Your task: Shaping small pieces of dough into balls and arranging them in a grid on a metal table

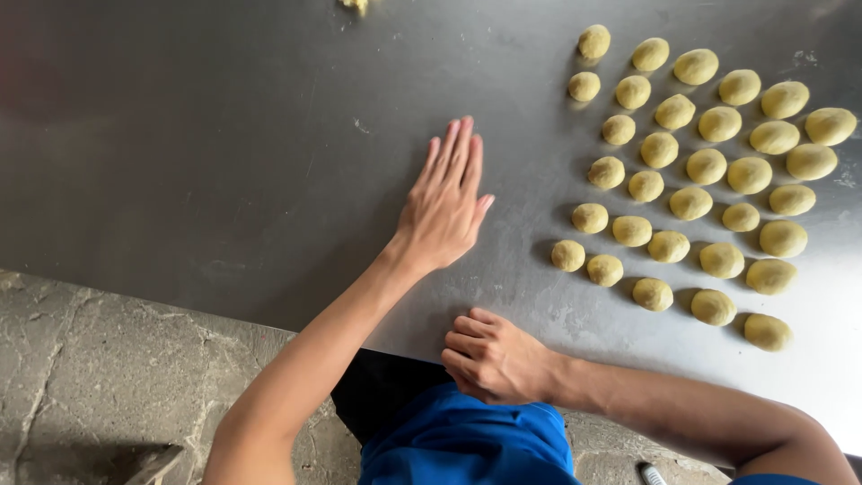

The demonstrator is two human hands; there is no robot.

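Note:
My left hand (444, 202) lies flat, palm down, on the grey metal table (224, 135), fingers stretched out and close together. Whatever may be under the palm is hidden. My right hand (494, 359) rests at the table's near edge with its fingers curled in, and nothing shows inside it. Several small yellow dough balls (669, 180) sit in slanted rows on the right part of the table. The nearest one (567, 255) is a short way to the right of my left hand.
A small scrap of yellow dough (356, 5) lies at the table's far edge. Below the near edge are a stone floor (108, 377) and my blue clothing (467, 445).

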